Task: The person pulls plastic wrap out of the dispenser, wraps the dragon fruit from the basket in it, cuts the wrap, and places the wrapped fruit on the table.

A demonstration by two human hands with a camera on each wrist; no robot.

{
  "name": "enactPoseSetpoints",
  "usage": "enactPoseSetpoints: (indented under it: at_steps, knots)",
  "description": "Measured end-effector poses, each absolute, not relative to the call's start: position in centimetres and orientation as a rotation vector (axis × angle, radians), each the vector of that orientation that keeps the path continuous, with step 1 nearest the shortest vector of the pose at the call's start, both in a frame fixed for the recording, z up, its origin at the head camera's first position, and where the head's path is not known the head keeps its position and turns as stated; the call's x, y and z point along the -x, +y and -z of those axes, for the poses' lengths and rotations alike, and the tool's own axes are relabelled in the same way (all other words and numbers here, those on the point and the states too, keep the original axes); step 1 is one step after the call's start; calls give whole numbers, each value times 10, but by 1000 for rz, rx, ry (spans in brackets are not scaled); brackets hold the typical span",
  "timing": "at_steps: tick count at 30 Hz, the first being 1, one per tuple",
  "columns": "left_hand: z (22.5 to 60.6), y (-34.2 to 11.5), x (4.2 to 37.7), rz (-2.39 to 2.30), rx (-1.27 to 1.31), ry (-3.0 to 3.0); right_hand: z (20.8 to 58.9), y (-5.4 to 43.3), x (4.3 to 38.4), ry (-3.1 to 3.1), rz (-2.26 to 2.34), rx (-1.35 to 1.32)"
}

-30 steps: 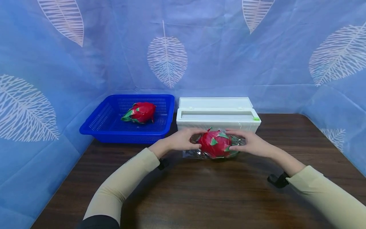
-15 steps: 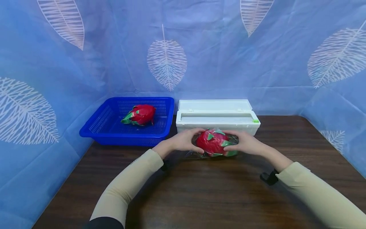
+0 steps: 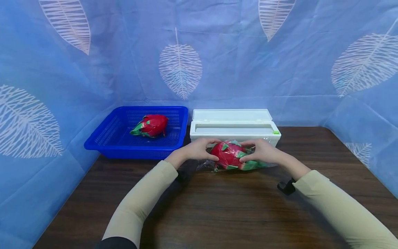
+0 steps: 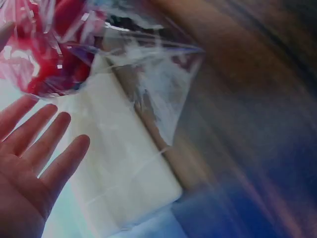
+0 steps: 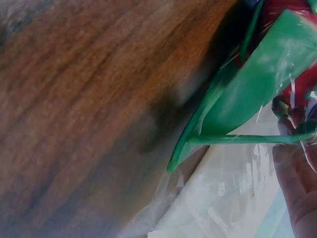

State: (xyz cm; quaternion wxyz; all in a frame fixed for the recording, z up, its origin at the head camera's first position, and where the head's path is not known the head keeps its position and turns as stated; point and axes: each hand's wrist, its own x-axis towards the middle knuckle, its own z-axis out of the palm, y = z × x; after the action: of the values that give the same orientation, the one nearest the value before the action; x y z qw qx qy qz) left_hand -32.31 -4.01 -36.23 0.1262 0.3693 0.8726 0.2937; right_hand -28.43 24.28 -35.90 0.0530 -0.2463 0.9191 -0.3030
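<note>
Only lettering candidate on my feed is a faint mark near the cuff of the left sleeve point(image 3: 149, 188), too small to read. Versus a second ago: right hand point(image 3: 262, 151) sits further in, and the wrapped dragon fruit point(image 3: 227, 154) is turned, more green showing at its right end. Fruit is on the table point(image 3: 224, 214), between the hands, just in front of the white box point(image 3: 230, 134); the second dragon fruit point(image 3: 154, 125) is in the blue basket point(image 3: 136, 152). Right has its thumb in front, fingers behind, holding the leafy end. Left wrist cam adds what head cam hides: left hand point(image 3: 197, 150) spread wide, fingers nearly straight beside the fruit, loose clear film point(image 4: 166, 94) jutting out; can't tell how firmly it touches. Right wrist cam shows a long green leaf point(image 5: 257, 94) under film.
</note>
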Motion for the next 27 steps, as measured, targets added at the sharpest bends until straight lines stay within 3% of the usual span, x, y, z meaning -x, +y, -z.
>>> enactPoseSetpoints:
  at_steps: [10, 27]
  knots:
    - [358, -24, 314, -895, -1253, 2507, 363, 241, 288, 2794, 947, 795]
    - [365, -23, 319, -846, -1177, 2562, 354, 280, 263, 2781, 967, 832]
